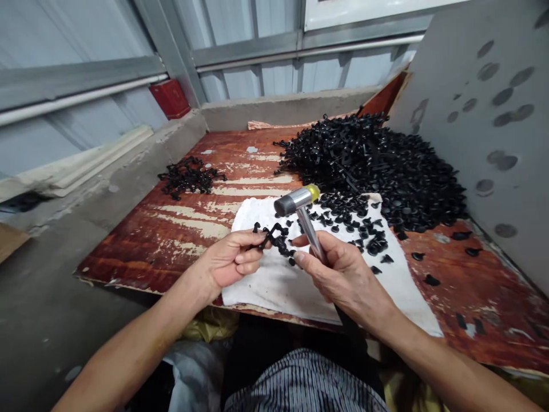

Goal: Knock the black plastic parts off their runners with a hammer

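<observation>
Between thumb and fingers, my left hand [234,258] pinches a branching black plastic sprue [274,239] with small knobs on it. Wrapped around the metal handle of a mallet [305,214] is my right hand [343,274]; its head has one dark grey face and one yellow face and points up and left. The right fingertips are close to the sprue's right end; whether they touch it I cannot tell. Both hands are above a white cloth [283,292]. Loose black plastic pieces [364,234] lie scattered on the cloth's right and far parts.
A large heap of black pieces [364,154] covers the table's back right. A smaller pile of black sprues [189,176] lies at the left on the worn red-brown tabletop [167,234]. A grey spotted panel [480,126] stands along the right; a low concrete ledge [283,106] runs behind.
</observation>
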The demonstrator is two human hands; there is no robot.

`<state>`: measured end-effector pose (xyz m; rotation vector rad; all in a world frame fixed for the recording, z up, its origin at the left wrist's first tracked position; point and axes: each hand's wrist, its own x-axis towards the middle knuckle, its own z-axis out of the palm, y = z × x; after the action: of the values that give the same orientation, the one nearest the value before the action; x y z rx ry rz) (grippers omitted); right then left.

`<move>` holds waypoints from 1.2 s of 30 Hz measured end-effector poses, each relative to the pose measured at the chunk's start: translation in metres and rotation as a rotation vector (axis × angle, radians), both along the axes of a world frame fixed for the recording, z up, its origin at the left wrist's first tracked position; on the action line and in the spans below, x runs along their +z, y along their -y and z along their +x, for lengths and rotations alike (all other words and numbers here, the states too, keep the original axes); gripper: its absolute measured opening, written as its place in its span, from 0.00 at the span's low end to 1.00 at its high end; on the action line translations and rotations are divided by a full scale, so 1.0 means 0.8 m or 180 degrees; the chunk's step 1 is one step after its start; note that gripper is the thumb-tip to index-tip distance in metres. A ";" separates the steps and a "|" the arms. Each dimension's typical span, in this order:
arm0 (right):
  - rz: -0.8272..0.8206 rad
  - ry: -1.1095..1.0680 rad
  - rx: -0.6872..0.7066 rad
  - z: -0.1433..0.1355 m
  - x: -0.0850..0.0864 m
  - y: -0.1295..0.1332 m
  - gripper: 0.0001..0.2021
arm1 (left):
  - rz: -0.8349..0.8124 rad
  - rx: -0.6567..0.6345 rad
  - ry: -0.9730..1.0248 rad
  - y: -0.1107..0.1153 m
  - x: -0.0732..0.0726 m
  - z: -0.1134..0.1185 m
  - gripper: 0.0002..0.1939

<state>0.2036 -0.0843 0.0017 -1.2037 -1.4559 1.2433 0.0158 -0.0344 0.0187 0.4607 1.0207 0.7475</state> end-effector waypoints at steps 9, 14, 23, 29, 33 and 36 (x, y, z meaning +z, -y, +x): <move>0.0836 0.0507 0.0303 -0.007 -0.006 -0.003 0.10 | 0.0099 -0.0003 0.0028 0.020 -0.004 0.015 0.08; 0.0685 0.0394 0.0353 0.000 0.004 0.009 0.11 | 0.0317 -0.0394 -0.0355 0.017 -0.004 -0.003 0.06; -0.0799 -0.0846 -0.0402 0.021 -0.012 0.021 0.15 | 0.1792 -0.1247 -0.2056 -0.039 -0.007 -0.031 0.11; -0.1254 -0.1329 -0.0558 0.025 -0.029 0.025 0.20 | 0.2624 -0.1856 -0.2914 -0.086 -0.003 -0.018 0.12; -0.1416 -0.1507 -0.0596 0.027 -0.034 0.027 0.20 | 0.2985 -0.2021 -0.3033 -0.106 -0.015 -0.017 0.13; -0.1439 -0.1497 -0.0574 0.029 -0.037 0.028 0.20 | 0.3223 -0.2070 -0.2990 -0.115 -0.027 -0.018 0.13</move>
<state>0.2266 -0.1065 -0.0281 -1.1879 -0.7297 1.6436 0.0013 0.0572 -0.0033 2.0520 1.1623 0.3745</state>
